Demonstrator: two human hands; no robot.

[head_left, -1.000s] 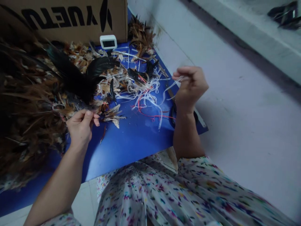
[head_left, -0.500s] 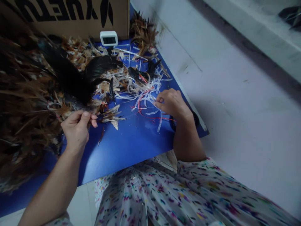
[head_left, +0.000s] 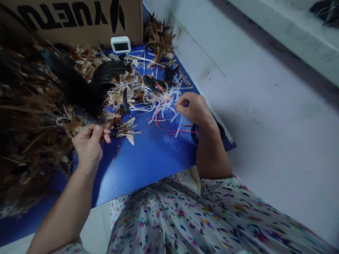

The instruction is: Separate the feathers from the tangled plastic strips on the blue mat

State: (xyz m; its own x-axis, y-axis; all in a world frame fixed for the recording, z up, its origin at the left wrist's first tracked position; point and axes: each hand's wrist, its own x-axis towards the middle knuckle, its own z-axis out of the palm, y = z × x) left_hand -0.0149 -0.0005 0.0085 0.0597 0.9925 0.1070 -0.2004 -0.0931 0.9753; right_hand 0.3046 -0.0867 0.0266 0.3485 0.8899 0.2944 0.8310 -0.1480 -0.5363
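Note:
Long black feathers (head_left: 76,86) rise in a bunch from my left hand (head_left: 91,139), whose thumb and fingers pinch their base. My right hand (head_left: 194,109) is curled with thumb and fingertips together, just right of a tangle of clear plastic strips (head_left: 168,102). Whatever it pinches is too small to make out. Red string (head_left: 169,129) trails across the blue table (head_left: 148,155) below the strips. Brown and cream feather tufts (head_left: 128,130) lie to the right of my left hand.
A large heap of brown feathers (head_left: 29,141) covers the left side. Behind stand a cardboard box (head_left: 76,35) and a small white digital display (head_left: 120,44). A brown feather bundle (head_left: 158,35) sits at the back corner. A dark round object (head_left: 195,135) is partly behind my right forearm. The wall (head_left: 259,116) borders the right.
My right hand has risen slightly and moved away from the plastic strips. The loose strip near its fingertips has shifted. My left hand still pinches the black feathers, and the view has shifted slightly.

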